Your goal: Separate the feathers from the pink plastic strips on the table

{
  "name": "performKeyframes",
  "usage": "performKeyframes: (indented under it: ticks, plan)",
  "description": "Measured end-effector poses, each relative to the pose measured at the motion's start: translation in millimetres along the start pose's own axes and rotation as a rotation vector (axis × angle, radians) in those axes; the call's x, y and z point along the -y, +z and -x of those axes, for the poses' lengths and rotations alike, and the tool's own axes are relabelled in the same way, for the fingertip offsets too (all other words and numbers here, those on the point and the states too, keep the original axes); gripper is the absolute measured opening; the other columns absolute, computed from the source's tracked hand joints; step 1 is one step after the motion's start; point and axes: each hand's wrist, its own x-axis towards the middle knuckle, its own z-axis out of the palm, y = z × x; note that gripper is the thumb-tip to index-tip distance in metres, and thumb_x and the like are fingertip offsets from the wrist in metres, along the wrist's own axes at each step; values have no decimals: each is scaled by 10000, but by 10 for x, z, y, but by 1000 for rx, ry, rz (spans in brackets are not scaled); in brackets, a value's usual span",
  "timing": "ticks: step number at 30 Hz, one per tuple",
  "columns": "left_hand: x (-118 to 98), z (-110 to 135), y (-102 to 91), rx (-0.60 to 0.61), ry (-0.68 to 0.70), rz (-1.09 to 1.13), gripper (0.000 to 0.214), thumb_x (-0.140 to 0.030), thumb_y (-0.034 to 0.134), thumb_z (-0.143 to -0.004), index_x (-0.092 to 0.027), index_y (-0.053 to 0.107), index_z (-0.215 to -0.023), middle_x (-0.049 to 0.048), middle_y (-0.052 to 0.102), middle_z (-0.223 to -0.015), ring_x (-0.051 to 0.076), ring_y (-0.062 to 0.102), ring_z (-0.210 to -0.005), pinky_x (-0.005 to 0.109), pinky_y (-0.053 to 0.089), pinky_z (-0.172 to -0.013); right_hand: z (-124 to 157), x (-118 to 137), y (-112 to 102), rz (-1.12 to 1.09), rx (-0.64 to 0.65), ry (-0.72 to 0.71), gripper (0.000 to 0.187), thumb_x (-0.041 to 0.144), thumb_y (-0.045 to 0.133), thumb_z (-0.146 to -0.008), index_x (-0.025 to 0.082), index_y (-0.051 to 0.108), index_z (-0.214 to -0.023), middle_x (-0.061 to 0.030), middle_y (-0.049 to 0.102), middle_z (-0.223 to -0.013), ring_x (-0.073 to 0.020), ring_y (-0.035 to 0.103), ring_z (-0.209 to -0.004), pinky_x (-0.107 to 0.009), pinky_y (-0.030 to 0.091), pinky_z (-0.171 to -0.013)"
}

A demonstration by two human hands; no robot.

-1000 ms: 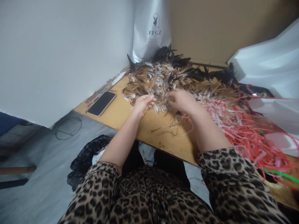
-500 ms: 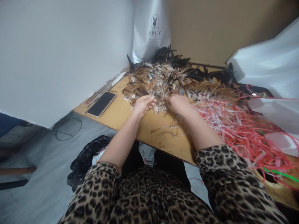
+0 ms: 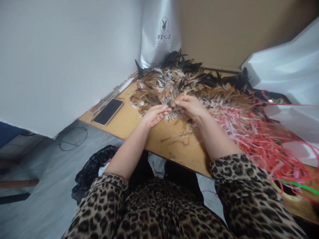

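Note:
A heap of brown, white and black feathers (image 3: 169, 83) covers the back of a wooden tabletop (image 3: 129, 121). My left hand (image 3: 154, 114) rests at the heap's near edge with its fingers curled round a small bunch of feathers. My right hand (image 3: 190, 106) is just to its right, fingertips pinched on feathers at the same spot. The two hands almost touch. Both forearms reach out from leopard-print sleeves.
A black phone (image 3: 108, 111) and thin tools (image 3: 112, 94) lie at the table's left corner. Red and white plastic strips (image 3: 259, 136) spread across the right side. A silver bag (image 3: 160, 33) leans in the back corner, white sheeting (image 3: 286, 76) at right, a black bag (image 3: 92, 167) below.
My right hand has lifted slightly and moved left toward the left hand, its fingertips now pinching feathers. My left hand has shifted a little to the right.

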Motion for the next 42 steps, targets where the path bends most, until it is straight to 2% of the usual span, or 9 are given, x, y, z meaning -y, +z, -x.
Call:
performKeyframes:
  ticks: [4, 9, 16, 23, 28, 31, 36, 39, 42]
  plan:
    - [-14, 28, 24, 56, -63, 75, 102, -46, 508, -803, -67, 608, -802, 69, 678, -728, 28, 586, -496, 72, 431, -435, 4, -72, 106, -17, 12, -88, 266, 377, 731, -587, 166, 587, -657, 40, 530, -521, -66, 415, -456, -209, 327, -457]
    - [-20, 38, 41, 42, -119, 149, 125, -45, 480, -822, -70, 602, -833, 74, 678, -736, 30, 593, -500, 66, 450, -454, -6, -122, 131, 119, 6, -276, 230, 373, 704, -626, 165, 617, -673, -4, 628, -694, -113, 538, -627, -255, 435, -616]
    - [-51, 65, 65, 9, -187, 209, 149, -53, 463, -830, -78, 607, -857, 72, 678, -755, 21, 581, -488, 52, 417, -419, -24, -144, 126, 357, -92, -541, 154, 330, 641, -707, 178, 632, -682, -41, 635, -778, -161, 573, -775, -312, 448, -734]
    - [-69, 74, 56, 14, -215, 254, 148, -66, 456, -838, -78, 592, -778, 73, 672, -771, 9, 561, -467, 46, 404, -399, 28, -112, 124, 498, -160, -649, 79, 271, 583, -748, 200, 615, -755, -36, 582, -826, -168, 541, -808, -312, 438, -729]
    - [-49, 55, 57, -9, -202, 223, 129, -42, 474, -820, -79, 595, -794, 62, 659, -744, 1, 546, -455, 43, 394, -394, 93, -91, 170, 580, -161, -593, 60, 256, 555, -747, 207, 589, -741, -50, 568, -861, -185, 520, -847, -324, 421, -762]
    - [-37, 33, 54, -34, -186, 214, 123, -22, 486, -805, -81, 588, -773, 35, 630, -684, -8, 519, -441, 37, 364, -375, 89, -98, 212, 508, -182, -526, 89, 288, 580, -720, 200, 570, -710, -45, 571, -838, -175, 522, -809, -306, 424, -725]
    - [-43, 16, 45, -36, -121, 273, 170, -8, 447, -811, -87, 573, -728, 21, 585, -650, -13, 490, -463, 31, 333, -382, 24, -84, 213, 37, -223, -199, 246, 413, 623, -667, 207, 489, -670, 15, 539, -633, -113, 489, -580, -239, 393, -533]
    - [-60, 28, 41, -38, -86, 308, 175, 10, 449, -798, -94, 570, -725, 8, 565, -652, -23, 460, -452, 27, 307, -380, 16, -54, 185, -234, -103, 23, 320, 408, 690, -584, 199, 455, -646, 22, 563, -644, -79, 456, -511, -202, 336, -443]
    - [-69, 43, 38, 8, -75, 320, 180, 22, 445, -790, -92, 576, -743, 1, 552, -651, -31, 440, -438, 24, 292, -374, 44, -34, 196, -324, 35, 101, 317, 340, 744, -523, 177, 495, -634, 2, 607, -707, -65, 462, -516, -184, 316, -420]
